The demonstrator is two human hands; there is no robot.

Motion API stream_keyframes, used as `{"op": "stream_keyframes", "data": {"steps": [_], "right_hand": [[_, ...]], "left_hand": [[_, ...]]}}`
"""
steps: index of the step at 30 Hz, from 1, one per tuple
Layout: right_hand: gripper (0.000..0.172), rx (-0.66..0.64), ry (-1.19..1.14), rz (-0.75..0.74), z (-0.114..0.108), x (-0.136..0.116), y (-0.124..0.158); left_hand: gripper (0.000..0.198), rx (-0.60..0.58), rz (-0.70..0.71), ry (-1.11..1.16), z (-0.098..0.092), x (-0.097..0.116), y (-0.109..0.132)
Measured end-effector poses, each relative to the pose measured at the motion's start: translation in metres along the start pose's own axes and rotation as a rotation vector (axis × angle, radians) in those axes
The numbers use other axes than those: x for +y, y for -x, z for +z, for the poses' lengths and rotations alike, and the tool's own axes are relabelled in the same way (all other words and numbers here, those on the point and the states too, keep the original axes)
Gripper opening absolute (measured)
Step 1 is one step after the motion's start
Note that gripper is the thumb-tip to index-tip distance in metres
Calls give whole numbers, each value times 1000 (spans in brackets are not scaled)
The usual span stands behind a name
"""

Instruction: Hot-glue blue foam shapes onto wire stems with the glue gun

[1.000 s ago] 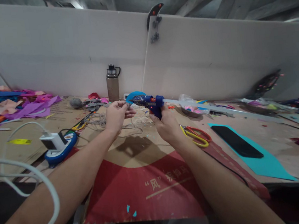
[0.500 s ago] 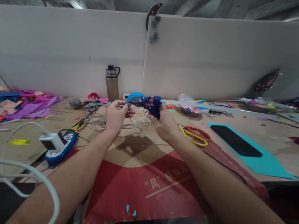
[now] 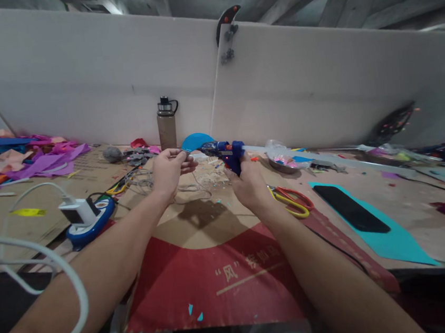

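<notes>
My right hand (image 3: pixel 249 184) is wrapped round the handle of a blue hot glue gun (image 3: pixel 227 153), whose nozzle points left. A long pale glue stick (image 3: pixel 254 149) sticks out of its back end. Left of the nozzle, my left hand (image 3: pixel 171 171) is closed in a pinch; a small dark piece shows at the fingertips, too small to name. Just behind the fingertips and nozzle is a blue rounded sheet (image 3: pixel 197 140). Loose thin string (image 3: pixel 138 180) lies beside and below my left hand.
Yellow-and-red scissors (image 3: pixel 292 201) lie right of my right forearm, near a black phone (image 3: pixel 350 208) on turquoise sheet. A bottle (image 3: pixel 166 124) stands by the white partition (image 3: pixel 90 80). At left are a power strip (image 3: pixel 89 223), a white cable (image 3: pixel 78 287) and coloured scraps (image 3: pixel 43 161).
The glue gun in my right hand has shifted slightly right, away from my left fingertips. My left hand has moved a little left, and more of the blue sheet shows.
</notes>
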State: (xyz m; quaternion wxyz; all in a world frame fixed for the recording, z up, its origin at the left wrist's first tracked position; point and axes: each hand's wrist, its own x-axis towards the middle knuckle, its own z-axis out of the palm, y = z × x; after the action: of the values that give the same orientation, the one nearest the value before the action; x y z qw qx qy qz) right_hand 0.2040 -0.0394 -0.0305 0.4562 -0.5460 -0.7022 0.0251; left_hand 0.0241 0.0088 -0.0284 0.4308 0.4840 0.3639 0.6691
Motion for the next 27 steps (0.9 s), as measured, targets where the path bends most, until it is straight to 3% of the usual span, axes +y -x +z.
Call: {"op": "stream_keyframes", "data": {"steps": [9, 16, 19, 22, 27], "right_hand": [[32, 2, -203, -22, 5, 6, 0], [13, -139, -533, 302, 19, 29, -7], [8, -181, -492, 388, 27, 40, -10], [3, -231, -302, 405, 36, 51, -14], [23, -241, -109, 368, 40, 64, -19]], "left_hand": [[16, 3, -12, 10, 1, 0, 0], [15, 80, 30, -11, -3, 6, -4], [15, 96, 43, -44, -3, 7, -3], [15, 110, 66, -77, -2, 7, -4], [10, 112, 126, -132, 0, 2, -3]]}}
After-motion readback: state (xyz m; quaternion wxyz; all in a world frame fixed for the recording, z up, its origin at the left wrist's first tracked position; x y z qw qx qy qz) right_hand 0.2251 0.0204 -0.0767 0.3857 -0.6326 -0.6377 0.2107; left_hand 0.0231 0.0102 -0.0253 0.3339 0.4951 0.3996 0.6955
